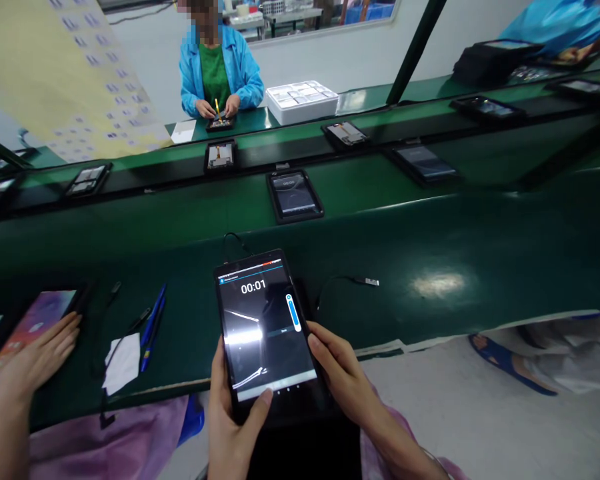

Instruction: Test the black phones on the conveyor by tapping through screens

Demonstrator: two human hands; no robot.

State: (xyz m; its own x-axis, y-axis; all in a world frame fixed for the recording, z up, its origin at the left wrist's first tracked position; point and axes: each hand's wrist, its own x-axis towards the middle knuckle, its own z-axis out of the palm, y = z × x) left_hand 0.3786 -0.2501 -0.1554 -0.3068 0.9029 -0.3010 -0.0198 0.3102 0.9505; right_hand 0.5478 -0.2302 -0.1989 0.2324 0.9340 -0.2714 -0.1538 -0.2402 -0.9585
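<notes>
A black tablet (pixel 267 333) is held up in front of me, its lit screen showing 00:01 and a blue volume slider. My left hand (pixel 235 413) grips its lower left corner, with the thumb on the bottom of the screen. Around the lower right edge, the fingers of my right hand (pixel 340 367) are closed. A thin black cable (pixel 235 238) runs to the tablet's top edge. Right of the tablet, a short cable with a metal USB plug (pixel 367 281) lies on the green bench.
At left, another person's hand (pixel 43 353) rests on a tablet with a colourful screen (pixel 45 313). Blue pens (pixel 153 327) and white paper (pixel 123 363) lie between us. Ahead, a conveyor belt (pixel 270 150) carries several tablets; a co-worker (pixel 220 73) sits beyond it, beside a white tray (pixel 303 107).
</notes>
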